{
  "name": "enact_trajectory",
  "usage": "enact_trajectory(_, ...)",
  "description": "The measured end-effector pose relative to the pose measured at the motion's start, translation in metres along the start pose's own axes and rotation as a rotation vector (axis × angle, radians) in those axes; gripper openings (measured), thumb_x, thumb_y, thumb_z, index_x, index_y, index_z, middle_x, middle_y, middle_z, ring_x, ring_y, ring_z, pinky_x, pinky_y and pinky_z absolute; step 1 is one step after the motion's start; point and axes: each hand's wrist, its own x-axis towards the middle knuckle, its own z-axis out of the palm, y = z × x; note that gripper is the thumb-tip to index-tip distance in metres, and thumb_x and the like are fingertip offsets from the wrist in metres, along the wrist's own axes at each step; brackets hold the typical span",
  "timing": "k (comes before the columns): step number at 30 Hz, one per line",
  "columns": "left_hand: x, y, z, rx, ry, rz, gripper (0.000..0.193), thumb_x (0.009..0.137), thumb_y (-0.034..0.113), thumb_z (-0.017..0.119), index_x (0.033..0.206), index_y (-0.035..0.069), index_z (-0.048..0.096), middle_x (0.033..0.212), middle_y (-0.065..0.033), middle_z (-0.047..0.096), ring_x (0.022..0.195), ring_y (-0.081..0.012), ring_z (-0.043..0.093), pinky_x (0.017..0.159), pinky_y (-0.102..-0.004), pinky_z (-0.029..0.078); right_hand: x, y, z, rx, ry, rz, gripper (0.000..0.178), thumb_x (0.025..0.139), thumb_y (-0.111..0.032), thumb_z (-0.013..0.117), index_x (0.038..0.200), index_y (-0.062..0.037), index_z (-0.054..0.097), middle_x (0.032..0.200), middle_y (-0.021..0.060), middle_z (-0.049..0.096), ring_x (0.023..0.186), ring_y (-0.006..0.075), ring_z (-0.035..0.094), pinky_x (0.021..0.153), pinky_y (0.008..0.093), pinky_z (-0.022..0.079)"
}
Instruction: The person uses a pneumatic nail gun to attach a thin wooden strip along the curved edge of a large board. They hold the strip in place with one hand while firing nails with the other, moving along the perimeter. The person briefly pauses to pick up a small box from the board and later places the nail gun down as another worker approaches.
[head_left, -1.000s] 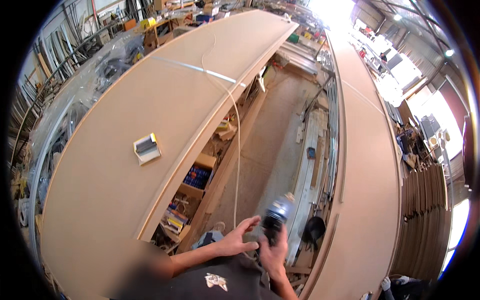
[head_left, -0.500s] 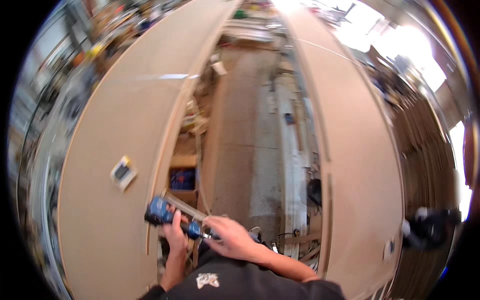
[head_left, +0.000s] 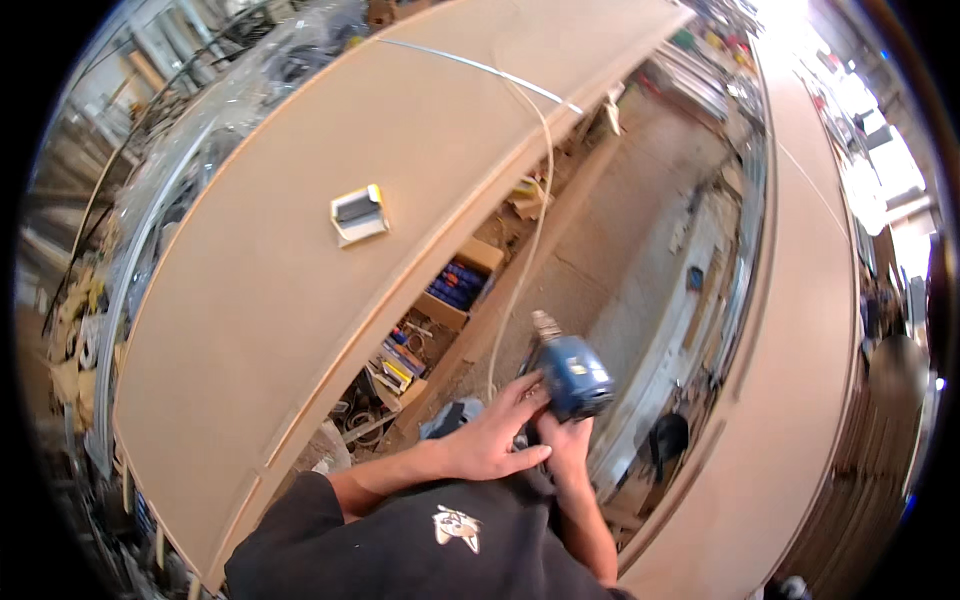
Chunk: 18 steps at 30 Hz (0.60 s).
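A blue and black cordless drill [head_left: 576, 378] is held in front of my body, its metal chuck [head_left: 545, 325] pointing away from me. My right hand [head_left: 566, 446] is wrapped round its handle, below the motor housing. Beside it, my left hand [head_left: 490, 437] has its thumb and fingers apart, with the fingertips against the drill's left side. Some of those fingertips are hidden by the drill. On the long brown panel [head_left: 240, 300] to my left lies a small white and yellow box [head_left: 359, 214] with dark contents.
A pale cord [head_left: 530, 250] hangs off the left panel toward my legs. Below that panel are cardboard boxes [head_left: 483, 254] with blue items. Another long panel [head_left: 800, 250] runs along the right. Planks [head_left: 655, 350] lie on the floor between them.
The drill has passed from my left hand to my right and turned from pointing rightward to pointing away. My view has swung left, toward the left panel.
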Motion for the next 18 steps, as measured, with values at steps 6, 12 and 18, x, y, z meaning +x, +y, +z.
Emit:
enact_trajectory(6, -0.001, 0.012, 0.008, 0.467, -0.038, 0.048, 0.069, 0.090, 0.032, 0.086, 0.147, 0.002, 0.063, 0.161, -0.0203, 0.048, 0.155, -0.0438, 0.039, 0.126, -0.0558, 0.034, 0.018, -0.010, -0.074, 0.742, 0.363, 0.145, 0.040, 0.101, -0.019, 0.062, 0.138, -0.0029, 0.061, 0.070, 0.0011, 0.049, 0.069, 0.0211, 0.058, 0.083, 0.0465, 0.056)
enact_trajectory(12, 0.029, 0.013, 0.028, 0.345, -0.153, 0.208, 0.065, 0.091, 0.024, 0.087, 0.146, 0.000, 0.062, 0.158, -0.0215, 0.049, 0.148, -0.0434, 0.046, 0.122, -0.0514, 0.041, -0.010, 0.000, -0.103, 1.118, 0.430, 0.113, 0.040, 0.101, -0.027, 0.060, 0.135, -0.0060, 0.062, 0.065, -0.0020, 0.048, 0.068, 0.0188, 0.058, 0.084, 0.0443, 0.055)
enact_trajectory(18, 0.053, -0.002, 0.039, 0.384, -0.321, 0.293, 0.062, 0.079, 0.021, 0.094, 0.131, 0.001, 0.069, 0.142, -0.0194, 0.059, 0.130, -0.0383, 0.061, 0.108, -0.0458, 0.053, -0.057, 0.024, -0.087, 1.079, 0.502, 0.076, 0.036, 0.101, -0.027, 0.065, 0.129, -0.0045, 0.063, 0.068, 0.0022, 0.053, 0.070, 0.0210, 0.061, 0.084, 0.0466, 0.056)
